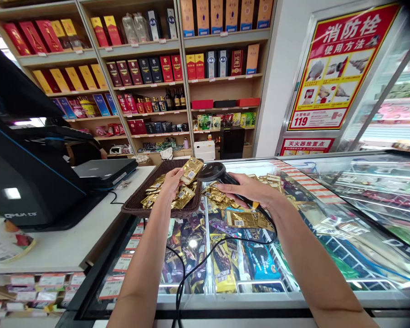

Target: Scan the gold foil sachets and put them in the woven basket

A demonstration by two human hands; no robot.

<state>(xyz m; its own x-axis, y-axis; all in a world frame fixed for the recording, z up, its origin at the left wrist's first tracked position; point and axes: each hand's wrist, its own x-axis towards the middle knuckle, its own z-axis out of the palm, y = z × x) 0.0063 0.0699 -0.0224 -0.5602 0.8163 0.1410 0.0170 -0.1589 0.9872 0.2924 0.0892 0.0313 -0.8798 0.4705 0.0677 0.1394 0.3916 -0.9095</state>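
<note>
Fingers (177,175) pinching gold packet (191,169), scanner (212,172) beside

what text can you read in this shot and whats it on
Red poster, heading: "消防栓 使用方法"
Same poster, bottom: "119"
Red sign beneath it: "灭火器放置点"
Price tag on the freezer front: "7.00"
Gold packet in the left hand, monitor base, shelf boxes: too small or blurred to read.

Two bare forearms are being shown, reaching in from the lower edge. No sleeves are being worn up to where the arms are being cut off. The left hand (172,180) and right hand (249,189) are being shown without gloves or rings.
</note>
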